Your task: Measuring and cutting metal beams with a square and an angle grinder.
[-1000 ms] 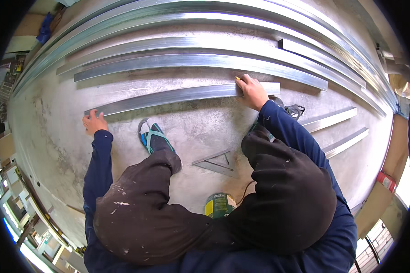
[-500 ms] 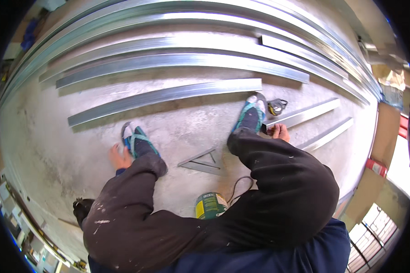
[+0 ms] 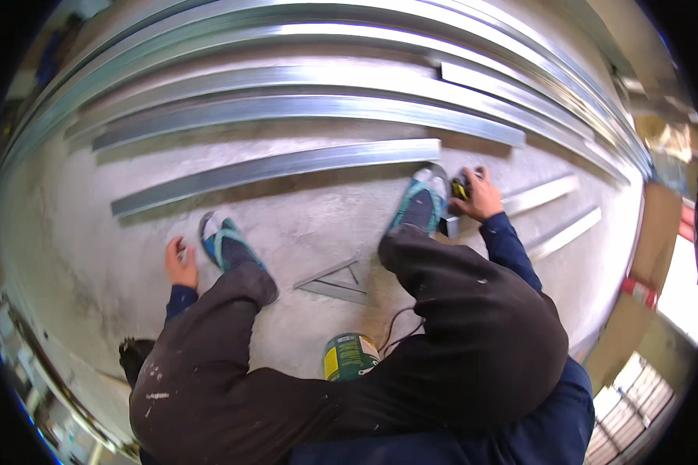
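My right hand (image 3: 485, 198) is curled round a black and yellow tape measure (image 3: 459, 188) on the floor, just right of my right foot; part of the tape measure is hidden by the fingers. Below that hand lies a short metal channel (image 3: 547, 192), its near end by my foot. My left hand (image 3: 181, 267) hovers left of my left foot, fingers loosely bent and apart, holding nothing. Between my feet lies a grey triangular set square (image 3: 336, 288). In front of the feet stretches a longer metal channel (image 3: 279, 164).
Several long metal channels (image 3: 310, 106) lie across the floor farther off. A second short channel (image 3: 570, 231) is at the right. A green and yellow can (image 3: 349, 358) stands between my legs, with a dark cord (image 3: 388, 329) beside it. Cardboard (image 3: 659, 232) lines the right side.
My right hand has moved from the short channel's near end up to the tape measure and closed round it. The left hand has shifted slightly left, away from my foot.
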Demonstrator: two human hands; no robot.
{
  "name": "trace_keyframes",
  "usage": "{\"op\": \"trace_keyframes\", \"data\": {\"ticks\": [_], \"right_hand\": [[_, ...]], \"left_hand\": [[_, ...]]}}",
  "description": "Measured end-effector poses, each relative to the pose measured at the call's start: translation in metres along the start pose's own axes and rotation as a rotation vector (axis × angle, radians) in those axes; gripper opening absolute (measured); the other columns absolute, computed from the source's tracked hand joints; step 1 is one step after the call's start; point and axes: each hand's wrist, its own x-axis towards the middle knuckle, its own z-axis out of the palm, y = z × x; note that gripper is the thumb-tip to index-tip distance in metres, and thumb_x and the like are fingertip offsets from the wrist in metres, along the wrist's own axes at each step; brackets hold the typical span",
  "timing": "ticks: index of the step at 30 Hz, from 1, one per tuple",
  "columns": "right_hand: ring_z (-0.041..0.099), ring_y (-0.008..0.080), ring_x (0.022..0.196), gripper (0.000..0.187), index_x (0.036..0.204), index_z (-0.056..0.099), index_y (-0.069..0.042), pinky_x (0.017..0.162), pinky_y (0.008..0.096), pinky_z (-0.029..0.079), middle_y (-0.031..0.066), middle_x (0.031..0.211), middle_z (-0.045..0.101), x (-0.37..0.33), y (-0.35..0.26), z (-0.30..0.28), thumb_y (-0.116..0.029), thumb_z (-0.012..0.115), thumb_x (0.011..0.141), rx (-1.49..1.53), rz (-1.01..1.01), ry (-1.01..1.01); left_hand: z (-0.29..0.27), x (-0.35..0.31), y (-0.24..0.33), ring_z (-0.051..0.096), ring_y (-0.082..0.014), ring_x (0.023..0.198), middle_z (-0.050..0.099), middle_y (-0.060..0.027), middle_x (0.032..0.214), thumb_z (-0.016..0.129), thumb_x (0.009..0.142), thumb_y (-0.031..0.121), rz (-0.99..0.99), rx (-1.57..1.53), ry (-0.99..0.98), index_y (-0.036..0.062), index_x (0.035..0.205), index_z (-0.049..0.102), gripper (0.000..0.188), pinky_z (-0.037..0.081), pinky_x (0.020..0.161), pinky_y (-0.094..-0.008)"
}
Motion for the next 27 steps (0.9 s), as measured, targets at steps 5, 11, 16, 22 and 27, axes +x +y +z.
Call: {"op": "trace_keyframes", "data": {"ticks": [5, 11, 16, 22, 27], "right_hand": [[0.062, 0.0390, 0.112, 0.081, 0.133, 0.051, -0.007, 0.090, 0.0480, 0.053, 0.0193, 0.132, 0.056, 0.005, 0.003, -0.004, -0.027, 0.087, 0.064, 0.081, -0.041, -0.028], [0.059, 0.0145, 0.073, 0.047, 0.110, 0.055, 0.001, 0.067, 0.0297, 0.050, 0.0107, 0.080, 0.061, 0.015, -0.058, -0.076, -0.022, 0.081, 0.078, 0.576, -0.081, 0.024], [0.057, 0.0090, 0.078, 0.036, 0.106, 0.062, 0.003, 0.066, 0.0250, 0.049, 0.0009, 0.085, 0.060, 0.012, -0.182, -0.104, -0.021, 0.078, 0.083, 1.039, -0.299, -0.642], [0.063, 0.0400, 0.075, 0.064, 0.098, 0.066, 0.005, 0.069, 0.0438, 0.051, 0.0236, 0.085, 0.063, 0.007, -0.283, -0.091, -0.050, 0.082, 0.069, 0.569, -0.887, -0.489], [0.067, 0.0426, 0.086, 0.074, 0.118, 0.062, 0.000, 0.075, 0.0459, 0.054, 0.0231, 0.098, 0.065, 0.013, -0.282, -0.098, -0.059, 0.077, 0.075, 0.365, -0.901, -0.498]], "left_hand": [[0.012, 0.017, 0.079, 0.063, -0.0202, 0.094, 0.065, -0.0089, 0.103, 0.074, 0.085, 0.011, 0.276, -0.073, -0.185, 0.0059, 0.119, 0.063, 0.036, 0.052, 0.087, -0.0334], [0.005, 0.043, 0.184, 0.067, -0.0181, 0.094, 0.068, -0.0090, 0.102, 0.071, 0.091, 0.016, 0.280, -0.391, -0.742, 0.0082, 0.117, 0.067, 0.028, 0.054, 0.085, -0.0317], [0.028, 0.039, 0.252, 0.065, -0.0133, 0.093, 0.070, -0.0065, 0.101, 0.070, 0.094, 0.020, 0.308, -0.559, -1.054, 0.0043, 0.117, 0.068, 0.028, 0.054, 0.084, -0.0295], [0.070, 0.015, 0.268, 0.066, -0.0102, 0.084, 0.071, -0.0063, 0.097, 0.079, 0.087, 0.020, 0.124, -0.535, -1.251, 0.0002, 0.113, 0.066, 0.036, 0.053, 0.074, -0.0258], [0.076, 0.016, 0.266, 0.061, -0.0099, 0.076, 0.064, -0.0034, 0.087, 0.087, 0.077, 0.018, 0.179, -0.571, -1.000, 0.0035, 0.097, 0.062, 0.036, 0.052, 0.068, -0.0261]]}}
